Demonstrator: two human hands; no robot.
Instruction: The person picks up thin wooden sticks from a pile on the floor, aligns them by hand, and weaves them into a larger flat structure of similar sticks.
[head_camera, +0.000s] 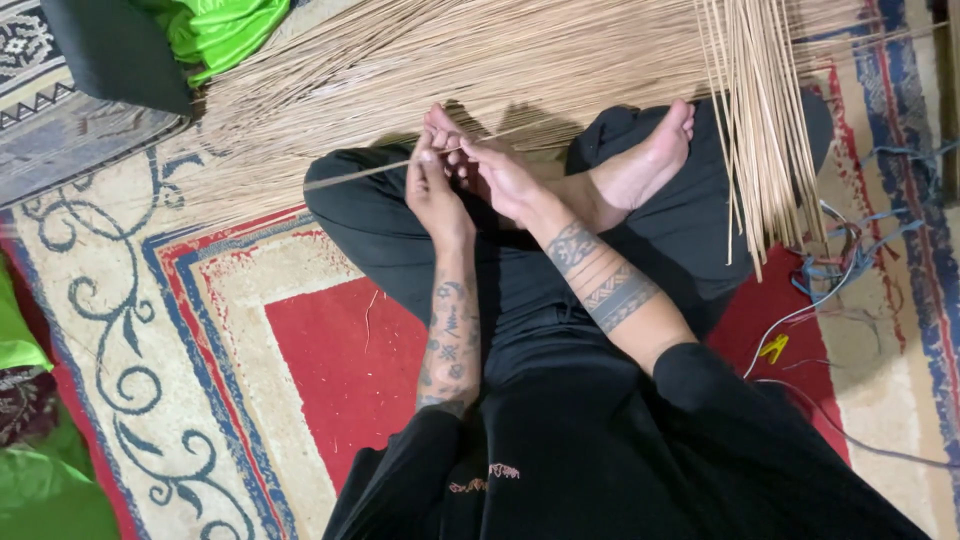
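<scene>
Cut off by the top edge: bundle of thin sticks (760, 110). Left hand (432, 190) fingertips hidden behind right hand (500, 175).

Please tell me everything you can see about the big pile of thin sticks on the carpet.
The pile of thin sticks is pale tan and looks like dried plant ribs or reeds. The long, straight, very slender pieces lie flat, fanned across the top of the view on the patterned carpet. A denser bundle at the right runs toward the person, over the leg. The left hand and right hand meet at one single stick stretching leftward. A green cloth borders the pile's upper left.
</scene>
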